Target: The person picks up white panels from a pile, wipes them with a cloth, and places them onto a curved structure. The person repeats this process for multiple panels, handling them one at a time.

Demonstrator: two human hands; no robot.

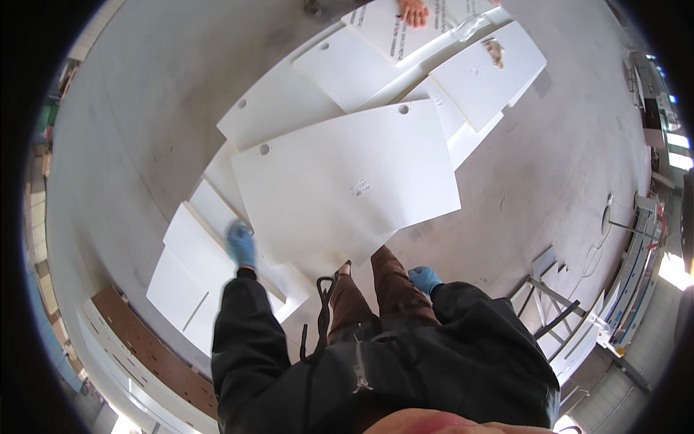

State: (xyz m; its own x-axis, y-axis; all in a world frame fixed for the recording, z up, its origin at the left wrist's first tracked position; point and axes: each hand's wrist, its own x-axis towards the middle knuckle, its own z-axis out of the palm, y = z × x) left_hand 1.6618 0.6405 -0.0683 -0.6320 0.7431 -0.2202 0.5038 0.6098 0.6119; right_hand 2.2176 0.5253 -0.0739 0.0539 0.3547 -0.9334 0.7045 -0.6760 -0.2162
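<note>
Left hand (241, 244), panel (325, 181) to its right

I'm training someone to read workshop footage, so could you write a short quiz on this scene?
1. How many round holes show in the large, flat white panel in front of the person?
2. True or false: the blue-gloved right hand is gripping that panel.
3. Which shows at the picture's top edge: (a) another person's bare hand, (b) a yellow hammer, (c) a red bucket?

Key:
1. Two.
2. False; it is apart from the panel, near the right leg in brown trousers.
3. a.
</note>
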